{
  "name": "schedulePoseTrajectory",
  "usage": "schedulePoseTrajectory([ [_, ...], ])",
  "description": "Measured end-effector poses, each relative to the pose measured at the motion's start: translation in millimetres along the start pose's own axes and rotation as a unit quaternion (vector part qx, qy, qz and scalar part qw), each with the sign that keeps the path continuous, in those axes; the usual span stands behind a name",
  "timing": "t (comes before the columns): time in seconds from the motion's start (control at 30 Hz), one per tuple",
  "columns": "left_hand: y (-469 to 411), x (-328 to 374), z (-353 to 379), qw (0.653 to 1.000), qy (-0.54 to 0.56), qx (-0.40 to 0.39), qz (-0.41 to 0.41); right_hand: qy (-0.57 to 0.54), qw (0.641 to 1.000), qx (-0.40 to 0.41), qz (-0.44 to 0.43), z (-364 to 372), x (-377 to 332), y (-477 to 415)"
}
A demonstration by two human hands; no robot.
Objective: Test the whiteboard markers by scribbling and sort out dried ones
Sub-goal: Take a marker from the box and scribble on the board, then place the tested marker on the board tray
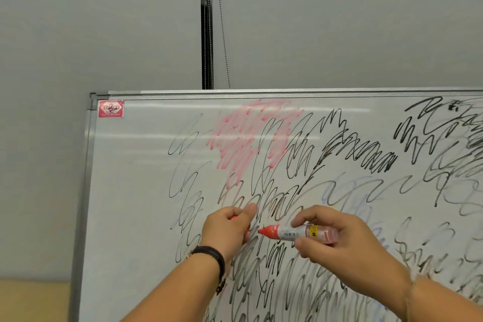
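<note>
Head camera, nearest first: two bare forearms rise from the bottom edge, the left one wearing a black wristband (pixel 212 256). The left hand (pixel 227 230) is curled closed around a small red piece (pixel 234 218), of which only slivers show between the fingers; whether it is a cap cannot be told. The right hand (pixel 347 251) pinches a red-tipped whiteboard marker with a clear barrel and a white barcode label (pixel 300 232), thumb below and fingers above the barrel. This marker lies roughly level in front of the board's lower middle, its uncapped red tip pointing left, just beside the left hand with a small gap between them. Whether the tip touches the board cannot be told.

Behind both hands stands a white whiteboard with a grey metal frame (pixel 130 191). Dense black scribbles (pixel 360 151) cover most of it, thickest toward the bottom and the right. A patch of pale red scribble (pixel 251 136) sits near the top, left of centre, and faint blue loops (pixel 347 188) lie above the right hand. A red rectangular label sticker (pixel 110 109) is in the top left corner.

Farther back is a plain grey wall (pixel 104 21), with a black vertical strip (pixel 207 21) and a thin bead chain (pixel 222 21) hanging beside it above the board.
</note>
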State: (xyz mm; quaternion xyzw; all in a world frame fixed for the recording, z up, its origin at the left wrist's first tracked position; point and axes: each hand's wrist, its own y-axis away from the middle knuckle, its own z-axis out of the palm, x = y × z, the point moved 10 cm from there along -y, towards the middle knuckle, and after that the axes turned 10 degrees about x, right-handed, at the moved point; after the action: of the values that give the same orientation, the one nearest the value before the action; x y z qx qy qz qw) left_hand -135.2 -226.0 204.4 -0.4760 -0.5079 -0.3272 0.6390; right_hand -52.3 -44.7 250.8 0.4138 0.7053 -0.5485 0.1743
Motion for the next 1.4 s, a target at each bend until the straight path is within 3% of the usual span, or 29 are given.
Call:
schedulePoseTrajectory([
  [0.13,15,6,15,1.000,0.006,-0.021,-0.019,-0.035,0.999,-0.024,-0.009,-7,1,2],
  [0.3,44,9,54,0.993,0.026,-0.094,-0.072,0.002,0.999,-0.031,-0.015,-25,10,6],
  [0.4,60,13,77,0.989,0.002,-0.131,-0.068,0.127,0.990,-0.007,-0.069,-51,13,7],
  [0.47,69,15,88,0.989,-0.035,-0.137,-0.052,0.249,0.958,-0.008,-0.139,-62,7,11],
  [0.6,80,27,110,0.990,-0.090,-0.106,0.005,0.271,0.947,-0.022,-0.174,-82,7,22],
  [0.77,96,37,144,0.991,-0.068,-0.091,0.071,0.154,0.984,0.013,-0.091,-121,43,24],
  [0.87,106,27,165,0.980,-0.110,-0.111,0.125,0.101,0.995,-0.008,-0.027,-132,79,32],
  [0.93,115,7,185,0.962,-0.167,-0.146,0.160,0.177,0.982,-0.062,-0.005,-133,110,41],
  [1.03,137,-40,223,0.914,-0.282,-0.218,0.196,0.390,0.908,-0.145,-0.046,-133,157,62],
  [1.1,150,-74,241,0.906,-0.296,-0.251,0.166,0.456,0.873,-0.155,-0.071,-140,186,72],
  [1.27,178,-152,259,0.906,-0.330,-0.258,0.065,0.468,0.872,-0.144,-0.022,-186,269,101],
  [1.4,201,-185,279,0.877,-0.379,-0.285,0.080,0.467,0.866,-0.166,0.067,-216,342,137],
])
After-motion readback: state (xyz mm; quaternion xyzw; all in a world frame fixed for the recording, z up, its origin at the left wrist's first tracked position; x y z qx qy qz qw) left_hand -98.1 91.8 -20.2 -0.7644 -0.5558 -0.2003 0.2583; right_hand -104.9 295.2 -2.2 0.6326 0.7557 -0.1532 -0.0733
